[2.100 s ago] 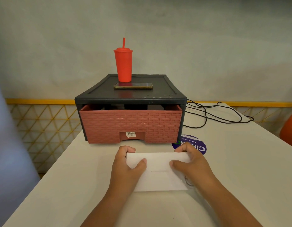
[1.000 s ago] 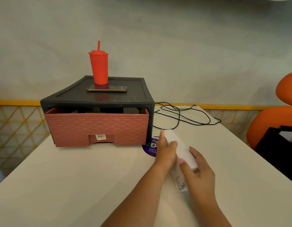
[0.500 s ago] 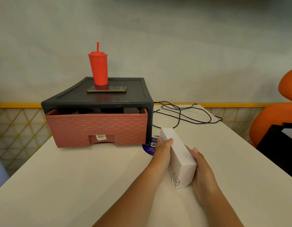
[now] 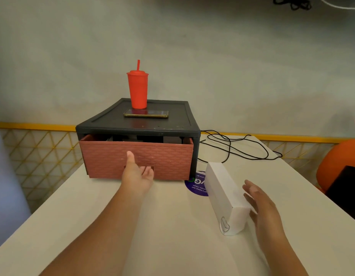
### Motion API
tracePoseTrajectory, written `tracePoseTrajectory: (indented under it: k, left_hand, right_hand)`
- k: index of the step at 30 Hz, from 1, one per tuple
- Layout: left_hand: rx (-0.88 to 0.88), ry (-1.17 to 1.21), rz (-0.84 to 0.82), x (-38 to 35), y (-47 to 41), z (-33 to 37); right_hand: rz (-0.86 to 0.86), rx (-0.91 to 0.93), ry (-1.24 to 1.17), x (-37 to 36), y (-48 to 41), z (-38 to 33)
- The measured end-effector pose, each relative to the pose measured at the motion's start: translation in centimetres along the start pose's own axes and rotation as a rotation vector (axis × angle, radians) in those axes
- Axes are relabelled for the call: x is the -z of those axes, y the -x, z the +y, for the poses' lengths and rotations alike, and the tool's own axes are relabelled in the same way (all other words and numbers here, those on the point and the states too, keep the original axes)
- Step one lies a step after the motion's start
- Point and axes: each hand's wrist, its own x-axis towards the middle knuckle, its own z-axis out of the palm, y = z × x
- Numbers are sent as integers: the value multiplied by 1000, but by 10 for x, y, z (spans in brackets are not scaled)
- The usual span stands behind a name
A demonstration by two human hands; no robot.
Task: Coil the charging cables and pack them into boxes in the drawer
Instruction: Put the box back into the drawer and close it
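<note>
Cardboard, smooth and matte white, forms the long rectangular box (image 4: 222, 192), which lies on the pale table (image 4: 172, 236) with one short end toward the camera. A small grey loop shape marks that end. The far end of the box overlaps a round purple sticker (image 4: 195, 187) on the tabletop.

To its left sits a boxy black plastic drawer unit (image 4: 136, 125). Its drawer (image 4: 164, 158) is terracotta pink, moulded in a brick pattern, and stands slightly pulled out. Dark blocks (image 4: 170, 139) show over its top edge. On the unit's flat top a glossy phone (image 4: 146, 113) lies in front of a tapered red tumbler (image 4: 137, 90) with a straw. The thin black charging cable (image 4: 232, 149) lies in loose loops on the table behind the box, to the right of the unit.

Half a second ago both hands clasped the box. Now the left hand (image 4: 137, 176) has left it and is at the drawer front, thumb up against the brickwork and fingers reaching into the handle cut-out. Whether they hook its edge cannot be told. The right hand (image 4: 260, 204) has let go too: its fingers are straight and spread, just beside the box's right face. The box itself has hardly shifted.
</note>
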Motion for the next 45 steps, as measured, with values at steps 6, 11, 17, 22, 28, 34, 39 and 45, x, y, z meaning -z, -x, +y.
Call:
tracePoseTrajectory:
  k: [6,11,17,22,28,34,39,45]
  left_hand:
    - [48,69,-14,-1,-7,6]
    - [64,136,14,-1,-15,11]
    - [90,209,39,-5,-19,13]
    - [100,203,39,-1,-32,12]
    - [72,177,42,11,-22,6]
    - [67,173,43,33,27,4]
    - [69,169,56,54,75,4]
    - [92,170,77,78,115,-1]
  right_hand:
    - [-61,331,569,-38,-30,-67]
    - [-160,578,883,-103,-64,-104]
    - [-206,471,1137,-145,-98,-95]
    - [-61,470,1219,-160,-111,-95]
    - [4,457,1208,-162,-116,-95]
    - [26,442,1152,-163,-115,-96]
    - [24,429,1115,-161,-112,-97]
    - [-90,350,1054,-150,-104,-103]
